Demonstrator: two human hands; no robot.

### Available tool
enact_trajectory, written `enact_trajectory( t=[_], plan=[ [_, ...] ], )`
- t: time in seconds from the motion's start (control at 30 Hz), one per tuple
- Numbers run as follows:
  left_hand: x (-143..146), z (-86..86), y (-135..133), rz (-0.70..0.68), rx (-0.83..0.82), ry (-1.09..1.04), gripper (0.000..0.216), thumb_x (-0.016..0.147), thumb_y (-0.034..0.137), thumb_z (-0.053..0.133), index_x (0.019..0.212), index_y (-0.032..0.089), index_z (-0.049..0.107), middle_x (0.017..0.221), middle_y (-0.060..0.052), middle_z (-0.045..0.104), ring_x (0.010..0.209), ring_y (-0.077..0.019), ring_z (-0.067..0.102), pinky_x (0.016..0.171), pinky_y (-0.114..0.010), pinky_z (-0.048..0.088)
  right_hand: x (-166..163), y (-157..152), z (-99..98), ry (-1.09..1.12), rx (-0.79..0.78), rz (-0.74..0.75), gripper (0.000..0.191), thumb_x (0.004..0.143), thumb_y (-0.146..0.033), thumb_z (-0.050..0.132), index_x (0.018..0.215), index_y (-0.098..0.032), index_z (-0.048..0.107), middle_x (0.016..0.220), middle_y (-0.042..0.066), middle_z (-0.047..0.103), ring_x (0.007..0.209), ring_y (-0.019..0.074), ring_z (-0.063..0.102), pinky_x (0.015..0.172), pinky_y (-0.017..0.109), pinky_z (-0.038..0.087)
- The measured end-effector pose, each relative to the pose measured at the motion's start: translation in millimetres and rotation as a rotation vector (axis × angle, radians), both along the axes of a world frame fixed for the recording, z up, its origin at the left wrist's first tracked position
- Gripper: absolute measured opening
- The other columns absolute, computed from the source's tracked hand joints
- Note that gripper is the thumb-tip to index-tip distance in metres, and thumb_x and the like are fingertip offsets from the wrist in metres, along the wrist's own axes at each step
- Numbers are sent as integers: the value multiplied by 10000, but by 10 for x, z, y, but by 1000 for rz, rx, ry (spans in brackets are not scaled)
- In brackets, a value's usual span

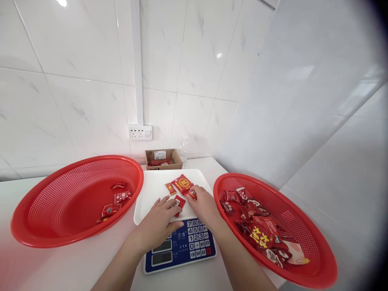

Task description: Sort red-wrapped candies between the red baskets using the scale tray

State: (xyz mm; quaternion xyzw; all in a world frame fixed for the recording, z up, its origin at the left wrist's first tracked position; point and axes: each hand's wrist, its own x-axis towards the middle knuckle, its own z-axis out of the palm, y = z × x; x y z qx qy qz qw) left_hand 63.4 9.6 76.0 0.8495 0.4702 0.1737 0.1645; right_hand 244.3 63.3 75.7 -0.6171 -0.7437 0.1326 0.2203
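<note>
- left hand (165, 217) splayed loose, touching a red candy packet (181, 200) at its 2 o'clock
- right hand (203, 201) curled at a small candy (193, 196), 10 o'clock, can't tell if pinched
- both on scale tray (147, 193) lol

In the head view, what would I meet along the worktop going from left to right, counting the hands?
Oval red perforated plastic basket → the person's bare left hand → the person's bare right hand → second oval red perforated plastic basket.
</note>
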Motion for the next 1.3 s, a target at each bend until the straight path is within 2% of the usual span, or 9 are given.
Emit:
enact_trajectory(
  t=[0.13,0.27,0.43,0.6,0.67,0.77,0.83,1.1,1.3],
  plan=[
    [15,-6,16,25,-35,31,351,941,413,469,1247,274,570,1443,-86,485,1385,-324,342,1122,-576,258,-8,-20,24,41,2,37,215,900,-282,500,1068,-183,591,1081,72,666,964,197,627,789,285,457],
    [35,1,33,85,-90,74,444,943,476,433,1327,275,527,1503,-84,415,1425,-345,254,1129,-581,235,29,-49,34,12,-27,73,228,876,-302,546,1070,-203,615,1056,66,666,939,219,626,717,299,451],
    [35,7,34,78,-89,105,501,946,538,367,1342,269,516,1511,-74,406,1426,-333,257,1144,-550,225,42,-33,26,-25,-25,77,197,884,-236,529,1045,-189,632,1045,83,662,1000,243,598,767,319,435],
    [30,-16,35,83,-84,99,517,941,545,376,1353,262,507,1513,-81,402,1426,-339,253,1139,-562,231,1,-2,5,-8,-20,103,196,891,-220,530,1054,-178,629,1058,67,659,923,184,629,788,276,461],
    [30,-27,40,80,-76,96,512,942,536,384,1355,258,502,1510,-80,407,1424,-334,261,1141,-558,231,3,17,7,-9,1,94,234,897,-203,508,1102,-187,618,1124,69,642,997,193,612,814,280,463],
    [32,-40,45,70,-56,88,493,946,527,384,1337,256,514,1495,-73,429,1416,-321,286,1142,-550,236,21,70,13,-40,45,82,362,872,-77,441,1175,-193,601,1272,79,579,1184,230,508,919,320,421],
    [32,-46,45,65,-42,77,484,946,527,384,1322,257,524,1485,-77,441,1409,-316,304,1138,-552,244,24,119,12,-67,55,100,423,838,-17,429,1180,-190,608,1316,83,553,1232,243,464,964,336,389],
    [42,-4,29,58,-83,122,492,951,502,396,1357,242,495,1514,-99,398,1425,-305,272,1150,-557,213,-65,261,-1,-99,82,81,179,857,-104,502,931,-185,644,1092,85,618,1030,240,542,836,324,418],
    [34,65,4,85,-108,169,518,951,519,377,1374,240,480,1523,-88,384,1430,-324,250,1153,-555,202,-59,257,-1,-88,67,73,149,876,-108,494,865,-193,616,1009,68,640,990,219,554,806,301,404]
  ],
)
